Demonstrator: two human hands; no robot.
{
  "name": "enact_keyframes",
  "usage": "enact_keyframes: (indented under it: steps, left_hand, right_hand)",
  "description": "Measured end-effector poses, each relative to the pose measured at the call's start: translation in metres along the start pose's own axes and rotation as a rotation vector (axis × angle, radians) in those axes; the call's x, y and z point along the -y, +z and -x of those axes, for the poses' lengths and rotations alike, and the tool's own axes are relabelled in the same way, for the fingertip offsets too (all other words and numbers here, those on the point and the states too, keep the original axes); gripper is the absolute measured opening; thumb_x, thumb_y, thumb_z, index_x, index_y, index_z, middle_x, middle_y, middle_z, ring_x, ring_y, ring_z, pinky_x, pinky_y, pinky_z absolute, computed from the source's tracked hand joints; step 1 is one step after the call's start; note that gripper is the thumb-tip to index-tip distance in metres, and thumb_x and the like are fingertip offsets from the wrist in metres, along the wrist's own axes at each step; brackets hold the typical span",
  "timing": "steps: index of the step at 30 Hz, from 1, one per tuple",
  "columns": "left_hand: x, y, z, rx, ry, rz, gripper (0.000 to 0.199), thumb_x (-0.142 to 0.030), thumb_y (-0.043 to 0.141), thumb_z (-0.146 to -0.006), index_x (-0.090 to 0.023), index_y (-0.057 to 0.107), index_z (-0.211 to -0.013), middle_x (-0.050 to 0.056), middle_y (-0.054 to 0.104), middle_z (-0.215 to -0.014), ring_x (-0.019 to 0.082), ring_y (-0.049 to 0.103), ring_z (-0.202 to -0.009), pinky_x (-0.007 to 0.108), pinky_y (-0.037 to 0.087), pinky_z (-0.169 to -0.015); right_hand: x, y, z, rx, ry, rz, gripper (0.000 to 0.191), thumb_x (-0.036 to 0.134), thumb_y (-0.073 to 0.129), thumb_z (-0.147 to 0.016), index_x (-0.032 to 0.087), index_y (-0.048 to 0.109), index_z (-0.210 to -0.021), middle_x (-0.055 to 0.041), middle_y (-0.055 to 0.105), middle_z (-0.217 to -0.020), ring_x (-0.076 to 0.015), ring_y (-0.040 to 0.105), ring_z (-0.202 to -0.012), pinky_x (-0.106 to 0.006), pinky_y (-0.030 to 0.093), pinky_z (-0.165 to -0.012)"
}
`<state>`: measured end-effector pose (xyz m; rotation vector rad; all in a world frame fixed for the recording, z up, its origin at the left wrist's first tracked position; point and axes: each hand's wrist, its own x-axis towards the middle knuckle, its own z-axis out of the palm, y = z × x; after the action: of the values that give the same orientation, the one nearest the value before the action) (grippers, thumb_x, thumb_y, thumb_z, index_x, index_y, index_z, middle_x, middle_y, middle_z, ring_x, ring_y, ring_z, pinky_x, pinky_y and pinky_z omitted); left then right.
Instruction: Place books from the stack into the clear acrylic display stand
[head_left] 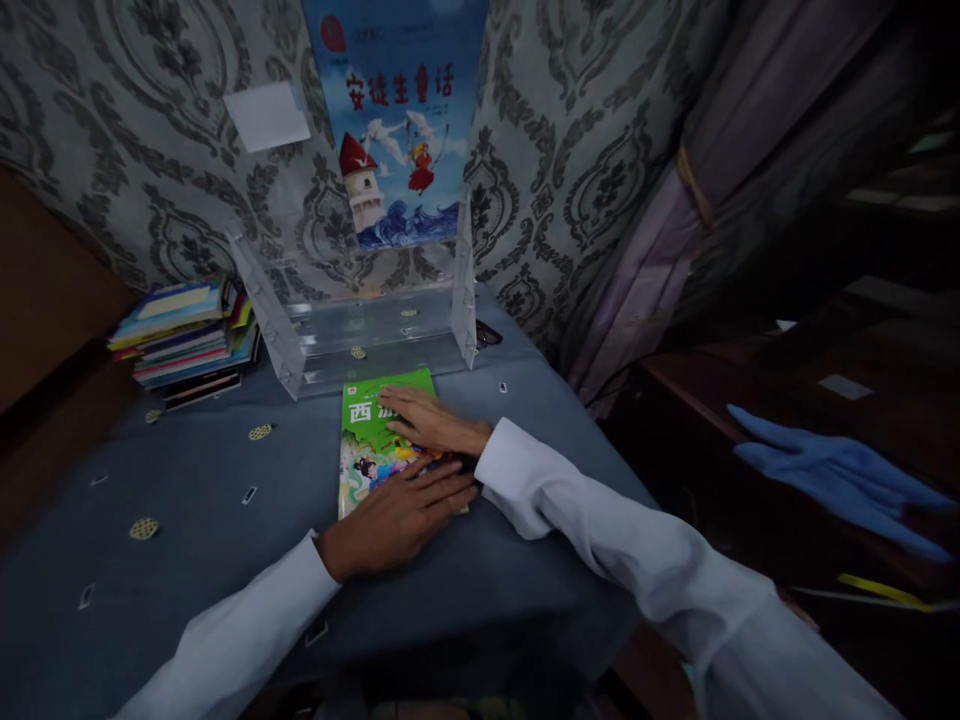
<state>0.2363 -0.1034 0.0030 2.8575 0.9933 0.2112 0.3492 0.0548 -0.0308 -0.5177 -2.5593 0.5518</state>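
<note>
A green picture book (pixel 358 440) lies flat on the grey-blue tablecloth (pixel 300 490). Across its lower part rests my left hand (pixel 397 515), fingers stretched out toward the right. My right hand (pixel 431 420) lies over the upper right of the cover, its fingers extended to the left and hiding part of the title. Both palms face down, and the two hands are close together at the book's right side. Behind the book stands a clear acrylic rack (pixel 375 330).
A stack of books (pixel 187 335) sits at the back left. A blue poster (pixel 405 130) is behind the rack, and dark glasses (pixel 487 334) lie beside it. A blue glove (pixel 832 470) is on a dark surface at right, beyond the table edge.
</note>
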Motion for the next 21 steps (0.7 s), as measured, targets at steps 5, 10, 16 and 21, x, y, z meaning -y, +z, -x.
enact_keyframes:
  steps: [5, 10, 16, 21]
  left_hand:
    - [0.002, 0.004, 0.002, -0.028, 0.022, -0.034, 0.055, -0.014, 0.034, -0.102, -0.020, 0.030, -0.156, 0.007, 0.041, -0.159, 0.020, 0.024, -0.153, 0.046, 0.021, -0.126]
    - [0.003, 0.007, 0.002, -0.062, 0.024, -0.063, 0.052, -0.015, 0.035, -0.102, -0.020, 0.034, -0.153, 0.007, 0.042, -0.158, 0.019, 0.026, -0.152, 0.045, 0.022, -0.126]
    - [0.004, 0.013, 0.002, -0.129, -0.046, -0.102, 0.044, -0.032, 0.037, -0.106, -0.016, 0.042, -0.147, 0.012, 0.046, -0.155, 0.021, 0.038, -0.147, 0.043, 0.028, -0.122]
    - [0.002, 0.012, 0.003, -0.154, -0.071, -0.043, 0.043, -0.036, 0.043, -0.104, -0.021, 0.047, -0.144, 0.010, 0.056, -0.147, 0.022, 0.045, -0.142, 0.044, 0.029, -0.120]
  right_hand:
    - [-0.029, -0.005, 0.014, -0.093, 0.117, 0.043, 0.046, 0.034, 0.047, -0.100, 0.014, 0.054, -0.142, -0.0176, 0.050, -0.151, -0.0275, 0.041, -0.145, -0.053, 0.031, -0.121]
    - [-0.036, -0.009, 0.028, -0.142, 0.184, 0.008, 0.049, 0.036, 0.046, -0.100, 0.019, 0.050, -0.146, -0.0143, 0.045, -0.155, -0.0277, 0.034, -0.149, -0.054, 0.031, -0.121]
    - [-0.021, -0.005, 0.048, -0.086, 0.262, 0.042, 0.055, 0.040, 0.040, -0.102, 0.016, 0.044, -0.150, -0.0162, 0.036, -0.161, -0.0272, 0.032, -0.150, -0.053, 0.028, -0.122]
    - [0.003, -0.011, 0.070, -0.060, 0.258, 0.004, 0.054, 0.043, 0.035, -0.104, 0.022, 0.040, -0.153, -0.0115, 0.035, -0.162, -0.0244, 0.030, -0.151, -0.051, 0.027, -0.123]
